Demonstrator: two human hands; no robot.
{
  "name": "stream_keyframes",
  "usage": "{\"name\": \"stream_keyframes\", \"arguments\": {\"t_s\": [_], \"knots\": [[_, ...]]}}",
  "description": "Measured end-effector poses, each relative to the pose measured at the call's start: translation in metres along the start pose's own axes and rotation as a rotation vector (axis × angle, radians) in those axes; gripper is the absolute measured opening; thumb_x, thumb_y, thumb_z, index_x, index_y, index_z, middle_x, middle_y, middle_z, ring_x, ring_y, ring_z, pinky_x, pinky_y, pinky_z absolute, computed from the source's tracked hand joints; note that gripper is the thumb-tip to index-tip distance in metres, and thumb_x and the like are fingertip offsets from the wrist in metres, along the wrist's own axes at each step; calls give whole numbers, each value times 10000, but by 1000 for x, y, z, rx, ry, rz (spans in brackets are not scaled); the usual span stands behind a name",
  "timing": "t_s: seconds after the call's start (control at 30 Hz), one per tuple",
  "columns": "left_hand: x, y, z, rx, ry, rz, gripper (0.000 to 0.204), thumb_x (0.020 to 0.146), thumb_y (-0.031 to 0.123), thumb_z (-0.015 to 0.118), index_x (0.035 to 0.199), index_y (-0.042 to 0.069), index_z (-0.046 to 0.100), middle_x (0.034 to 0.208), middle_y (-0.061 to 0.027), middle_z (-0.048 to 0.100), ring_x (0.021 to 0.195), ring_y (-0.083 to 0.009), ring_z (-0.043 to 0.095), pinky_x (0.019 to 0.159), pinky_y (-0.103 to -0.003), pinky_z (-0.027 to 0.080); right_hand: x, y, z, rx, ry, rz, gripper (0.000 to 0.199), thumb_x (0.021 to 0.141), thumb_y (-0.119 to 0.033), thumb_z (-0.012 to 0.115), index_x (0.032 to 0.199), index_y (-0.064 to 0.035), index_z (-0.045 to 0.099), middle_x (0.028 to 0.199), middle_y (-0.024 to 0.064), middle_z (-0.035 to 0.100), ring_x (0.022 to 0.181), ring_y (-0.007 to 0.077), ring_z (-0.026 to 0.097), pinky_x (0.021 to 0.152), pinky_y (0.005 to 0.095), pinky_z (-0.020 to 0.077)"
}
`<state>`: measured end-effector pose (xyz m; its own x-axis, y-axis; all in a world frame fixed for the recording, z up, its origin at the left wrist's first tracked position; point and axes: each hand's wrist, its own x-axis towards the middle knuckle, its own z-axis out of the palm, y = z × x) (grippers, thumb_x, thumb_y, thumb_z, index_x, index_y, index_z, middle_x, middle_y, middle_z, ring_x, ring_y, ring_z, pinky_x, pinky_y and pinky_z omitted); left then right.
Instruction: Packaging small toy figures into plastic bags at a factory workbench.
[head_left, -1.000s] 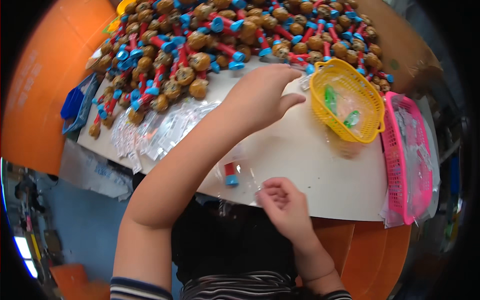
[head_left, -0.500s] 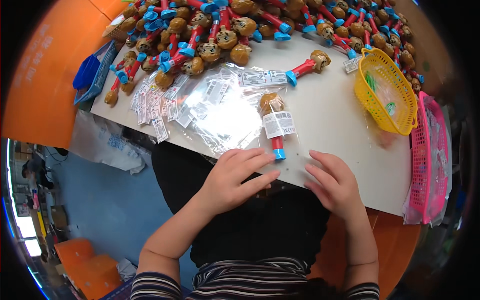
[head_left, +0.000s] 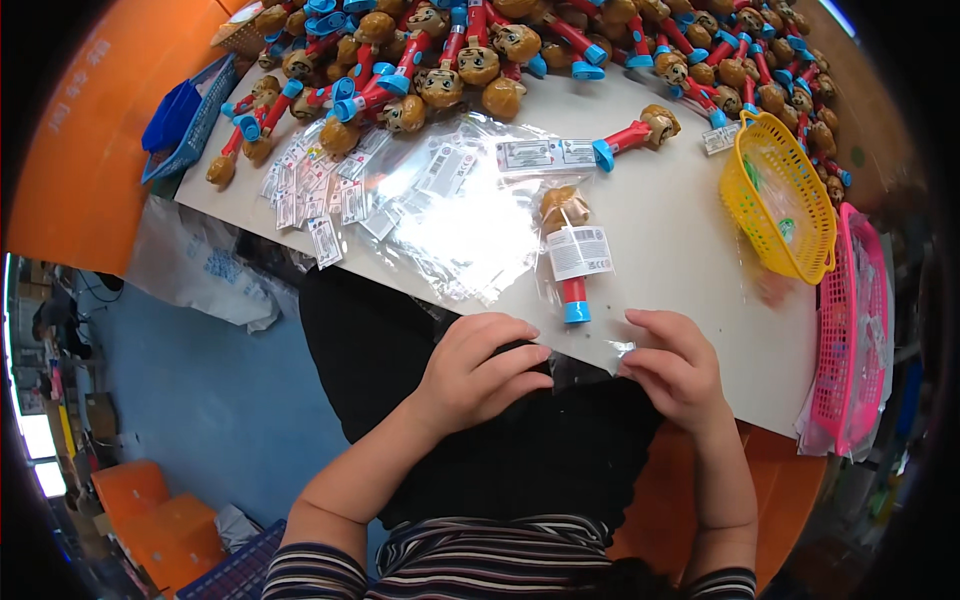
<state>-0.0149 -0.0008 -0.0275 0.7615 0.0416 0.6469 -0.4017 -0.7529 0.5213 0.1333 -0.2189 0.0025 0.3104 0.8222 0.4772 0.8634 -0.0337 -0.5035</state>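
Note:
A toy figure (head_left: 574, 288) with a brown head, red body and blue foot lies inside a clear plastic bag (head_left: 600, 335), foot toward me. A white printed label (head_left: 580, 252) sits across its middle. At the bag's near end, by the table edge, my left hand (head_left: 482, 370) has its fingers closed at the left corner of the film. My right hand (head_left: 678, 368) pinches the right corner between thumb and fingers. Beyond the bag a second toy figure (head_left: 632, 136) lies on its side, its foot by a printed label strip (head_left: 545, 154).
A heap of similar figures (head_left: 440, 88) covers the table's far side. Clear bags (head_left: 440, 255) and loose paper labels (head_left: 310, 195) lie to the left. On the right are a yellow basket (head_left: 785, 260) and a pink basket (head_left: 835, 390); a blue basket (head_left: 195, 155) stands at the far left.
Both hands have drawn slightly nearer to me, to the bag's near end. My left fingers have left the figure's foot and curled at the film; the right fingers have closed together.

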Motion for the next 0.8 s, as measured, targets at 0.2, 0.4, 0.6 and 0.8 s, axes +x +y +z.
{"name": "stream_keyframes", "arguments": {"t_s": [0.2,0.4,0.6,0.8], "knots": [[3,-2,4,88,-18,53,348,634,97,802,960,152,695,960,-61,599,868,-228,591,749,-322,471,-2,0,7,-3,87,81,247,652,-1,749,858,-58,625,1093,141,626,899,301,624,714,350,524],[1,-5,5,53,-27,34,301,650,82,784,933,144,703,915,-48,585,857,-219,584,728,-325,466,4,4,0,-108,-3,-38,221,690,-17,730,888,-69,647,1107,133,611,880,284,621,711,340,520],[1,4,3,-74,11,-175,194,701,16,743,877,76,689,866,-58,584,744,-209,571,657,-287,462,4,3,-2,97,-21,149,132,738,-13,696,857,-31,641,1104,123,603,786,245,594,709,318,501],[-8,28,5,-472,-13,-753,76,824,-22,660,897,-5,646,864,-59,613,734,-105,606,660,-208,487,15,-14,-9,551,-92,663,58,849,-36,623,837,22,623,1085,136,617,726,127,596,639,243,492]]}}
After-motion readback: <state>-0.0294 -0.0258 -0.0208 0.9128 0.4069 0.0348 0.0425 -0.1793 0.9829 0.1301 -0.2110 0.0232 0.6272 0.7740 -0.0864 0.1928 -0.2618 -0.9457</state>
